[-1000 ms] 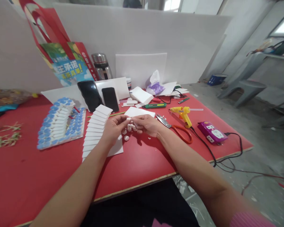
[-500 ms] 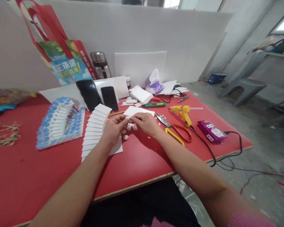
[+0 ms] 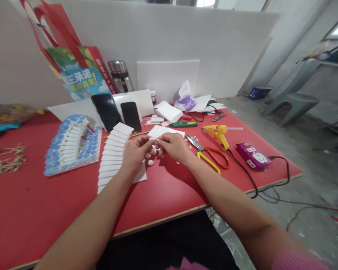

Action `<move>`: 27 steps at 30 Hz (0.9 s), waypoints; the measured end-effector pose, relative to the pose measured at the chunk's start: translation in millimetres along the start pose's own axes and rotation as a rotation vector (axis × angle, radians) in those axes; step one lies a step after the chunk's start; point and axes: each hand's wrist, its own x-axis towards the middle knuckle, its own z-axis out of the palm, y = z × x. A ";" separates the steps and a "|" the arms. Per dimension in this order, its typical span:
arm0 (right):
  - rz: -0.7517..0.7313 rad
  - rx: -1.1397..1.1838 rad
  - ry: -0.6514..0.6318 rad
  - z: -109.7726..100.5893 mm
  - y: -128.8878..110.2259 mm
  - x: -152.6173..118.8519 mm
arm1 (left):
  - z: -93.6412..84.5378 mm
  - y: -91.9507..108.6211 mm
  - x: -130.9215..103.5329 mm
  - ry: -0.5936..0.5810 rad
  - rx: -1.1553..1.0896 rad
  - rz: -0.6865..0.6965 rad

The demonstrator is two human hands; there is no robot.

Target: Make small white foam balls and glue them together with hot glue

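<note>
Above the red table, my left hand [image 3: 135, 153] and my right hand [image 3: 172, 147] meet fingertip to fingertip, both closed. Between them is pinched a small white piece [image 3: 152, 139]; its exact form is too small to make out. Several little round white pieces [image 3: 150, 162] lie just below the fingers. Left of my left hand, white foam-board strips [image 3: 111, 159] overlap in a fan-like stepped row. Behind the hands rests a flat white board [image 3: 165, 131]. Farther left stands a white stepped model [image 3: 52, 170] covered in blue round pieces.
Right of my hands lie scissors [image 3: 214, 155] with orange and yellow handles, a yellow glue gun [image 3: 218, 134], and a purple power strip [image 3: 253, 155] with cords. Behind are a green cutter [image 3: 185, 124], two phones [image 3: 131, 116], a steel flask [image 3: 120, 77] and a bag [image 3: 81, 75].
My fingers have shifted slightly around the small white piece, with the right fingers curling lower. The camera view has moved a little; the things on the table stay put.
</note>
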 end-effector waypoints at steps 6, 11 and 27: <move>-0.184 -0.247 0.062 -3.1 4.1 -3.0 | -1.3 1.5 -1.1 -0.007 -0.004 0.018; -0.214 -0.249 0.040 -4.4 4.8 -3.2 | -6.6 8.2 0.1 -0.085 -0.033 -0.006; -0.194 -0.109 0.000 -3.4 7.5 -1.9 | -3.0 9.9 -2.5 -0.016 0.009 0.042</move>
